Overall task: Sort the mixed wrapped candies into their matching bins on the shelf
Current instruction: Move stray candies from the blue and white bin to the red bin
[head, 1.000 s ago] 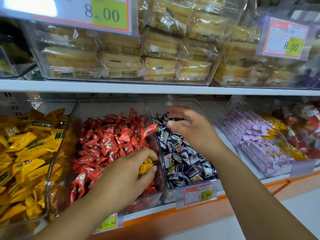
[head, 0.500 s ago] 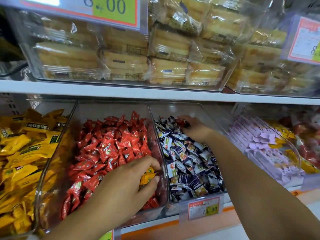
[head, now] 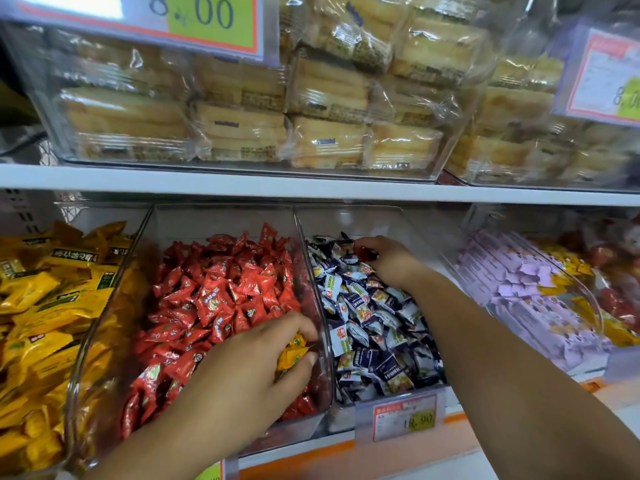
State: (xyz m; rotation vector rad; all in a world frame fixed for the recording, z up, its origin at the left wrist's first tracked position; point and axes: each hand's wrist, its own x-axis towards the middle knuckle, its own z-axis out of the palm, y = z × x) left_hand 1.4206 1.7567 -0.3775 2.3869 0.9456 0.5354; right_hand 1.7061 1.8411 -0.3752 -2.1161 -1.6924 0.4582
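A light, crinkly yellow candy (head: 294, 351) is pinched mid-wrapper by fingers of the left hand (head: 239, 386); a slippery red candy (head: 363, 252) is clamped under fingers of the right hand (head: 389, 259).

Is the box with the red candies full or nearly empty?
Fairly full: red candies heap from front to back, though the bin shows bare rear wall above them.
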